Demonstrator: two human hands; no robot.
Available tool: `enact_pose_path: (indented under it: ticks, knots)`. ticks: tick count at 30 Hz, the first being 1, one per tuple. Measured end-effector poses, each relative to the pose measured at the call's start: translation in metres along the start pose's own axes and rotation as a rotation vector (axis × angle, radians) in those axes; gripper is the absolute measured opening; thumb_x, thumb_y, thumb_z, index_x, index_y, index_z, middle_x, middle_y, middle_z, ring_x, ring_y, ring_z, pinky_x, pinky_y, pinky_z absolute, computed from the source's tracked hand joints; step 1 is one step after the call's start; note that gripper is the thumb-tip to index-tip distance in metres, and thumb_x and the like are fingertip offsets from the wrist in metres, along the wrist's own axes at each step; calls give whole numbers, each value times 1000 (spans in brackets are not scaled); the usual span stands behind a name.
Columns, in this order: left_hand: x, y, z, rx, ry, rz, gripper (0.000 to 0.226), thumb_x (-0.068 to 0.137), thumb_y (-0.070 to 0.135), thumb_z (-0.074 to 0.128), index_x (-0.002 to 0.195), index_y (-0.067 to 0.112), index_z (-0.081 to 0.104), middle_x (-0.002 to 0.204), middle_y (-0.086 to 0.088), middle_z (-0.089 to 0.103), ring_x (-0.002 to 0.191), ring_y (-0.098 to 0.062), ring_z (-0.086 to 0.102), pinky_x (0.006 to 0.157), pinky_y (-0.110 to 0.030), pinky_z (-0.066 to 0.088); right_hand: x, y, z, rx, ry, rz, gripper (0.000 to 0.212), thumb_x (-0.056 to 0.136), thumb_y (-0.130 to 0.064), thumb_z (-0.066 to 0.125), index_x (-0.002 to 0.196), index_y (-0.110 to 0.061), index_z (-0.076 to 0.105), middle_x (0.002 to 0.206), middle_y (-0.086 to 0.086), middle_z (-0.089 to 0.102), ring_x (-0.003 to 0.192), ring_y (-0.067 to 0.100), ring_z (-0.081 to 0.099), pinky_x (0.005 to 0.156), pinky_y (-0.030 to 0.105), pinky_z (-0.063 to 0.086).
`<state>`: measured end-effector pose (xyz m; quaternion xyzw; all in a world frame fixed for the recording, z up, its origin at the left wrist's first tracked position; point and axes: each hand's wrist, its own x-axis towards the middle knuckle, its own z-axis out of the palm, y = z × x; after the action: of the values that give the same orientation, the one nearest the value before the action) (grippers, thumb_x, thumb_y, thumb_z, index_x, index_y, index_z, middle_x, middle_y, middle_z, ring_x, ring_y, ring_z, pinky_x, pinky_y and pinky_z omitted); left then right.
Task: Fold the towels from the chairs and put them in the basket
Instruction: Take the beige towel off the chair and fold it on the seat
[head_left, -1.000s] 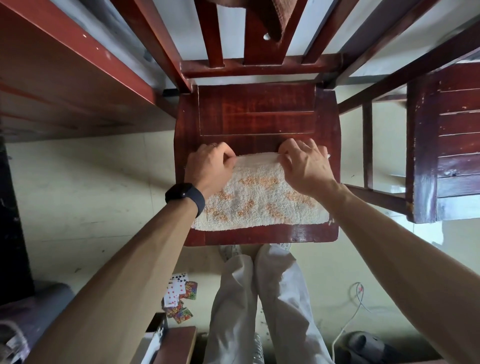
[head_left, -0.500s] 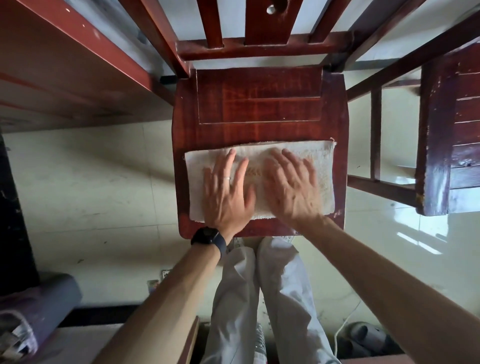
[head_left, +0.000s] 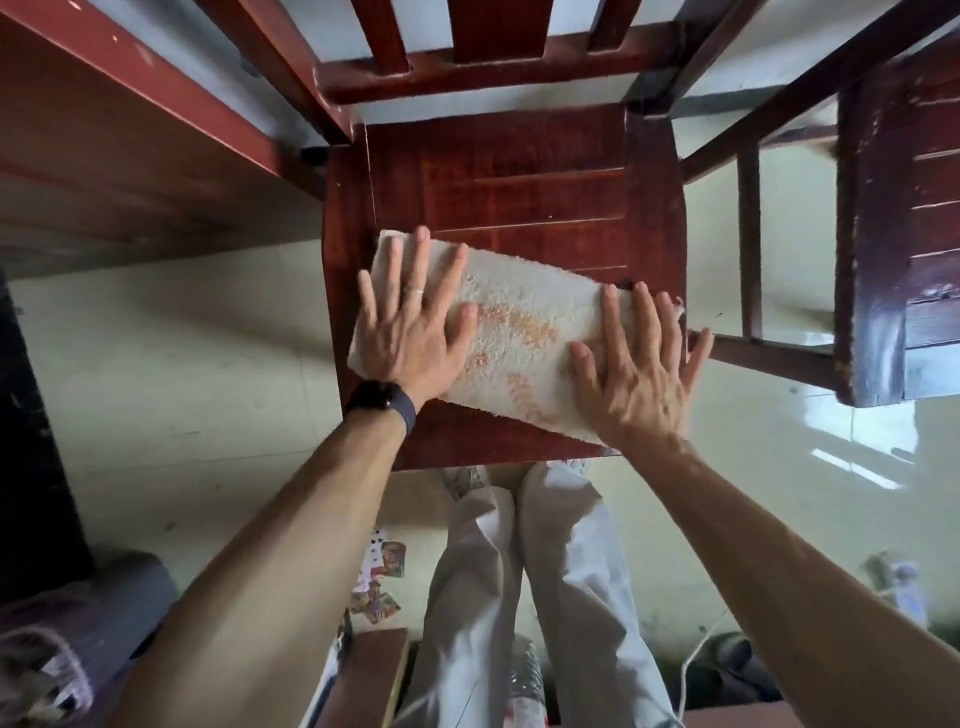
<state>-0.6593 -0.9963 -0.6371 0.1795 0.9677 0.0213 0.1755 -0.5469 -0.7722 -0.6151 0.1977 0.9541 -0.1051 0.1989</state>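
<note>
While we are pressing the folded towel flat on the chair, left hand and right hand spread, no basket is showing.

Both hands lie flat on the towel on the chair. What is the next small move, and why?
Probably pinch the towel at its right end and fold it onto the left end. It lies as a long strip on the chair seat, left hand and right hand pressing flat on its ends, so it seems smoothed and ready for another fold.
</note>
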Motion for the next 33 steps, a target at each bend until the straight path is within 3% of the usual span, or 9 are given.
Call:
enact_pose_path:
  ticks: [4,7,10,13,17,21,26,30,33]
  knots:
    - [63,6,-37,196,-28,392,60,98,49,35,154,47,14,167,0,4,154,-23,-2,119,-58,-5,-65,3,11,25,-66,63,74,98,-63,35,160,-30,12,164,5,21,151,28,18,120,63,8]
    - [74,40,-48,186,-52,409,63,96,29,47,151,48,24,167,-1,6,154,-23,0,118,-57,-9,-92,-14,15,-10,-116,56,74,95,-63,41,158,-26,25,157,7,33,144,28,31,117,60,21]
    - [53,66,-44,53,-45,243,77,90,12,54,152,46,25,167,-2,5,154,-23,0,119,-56,-5,-92,-31,5,35,-129,100,70,94,-60,42,153,-24,33,151,7,40,136,29,39,112,54,32]
    - [3,66,-38,-97,38,85,72,90,19,52,154,42,26,166,-4,11,153,-28,9,119,-61,10,-83,-32,-6,182,-160,158,58,93,-52,48,144,-24,43,142,6,46,128,31,45,104,49,39]
    - [-86,70,-28,-316,106,-315,64,84,33,56,145,24,43,146,-12,43,128,-34,46,99,-49,42,-65,-21,-23,525,-218,310,36,93,-33,57,121,-12,49,116,9,51,107,35,54,85,39,41]
    - [-122,80,-12,-730,-161,-826,42,84,41,66,113,11,59,112,-15,59,104,-37,57,85,-42,50,-43,-13,-29,623,-323,549,38,91,-42,60,108,-14,42,108,8,56,104,32,54,82,35,39]
    - [-128,78,-14,-1021,-219,-968,29,86,37,67,100,12,62,95,-5,69,94,-29,63,74,-31,44,-39,-7,-35,625,-459,545,25,86,-42,65,96,-21,74,84,1,69,85,23,63,69,30,48]
    - [-137,72,-21,-1310,-243,-1057,32,81,36,77,94,17,56,89,-2,64,79,-21,63,78,-37,56,-55,1,-33,822,-458,597,18,85,-35,71,96,-21,70,96,3,69,79,16,62,70,36,58]
    - [-155,67,-30,-1419,-291,-1058,44,82,31,80,107,7,53,94,-10,65,64,-15,63,50,-21,49,-81,6,-38,859,-502,632,23,91,-29,71,105,-14,60,89,5,65,70,16,63,64,35,61]
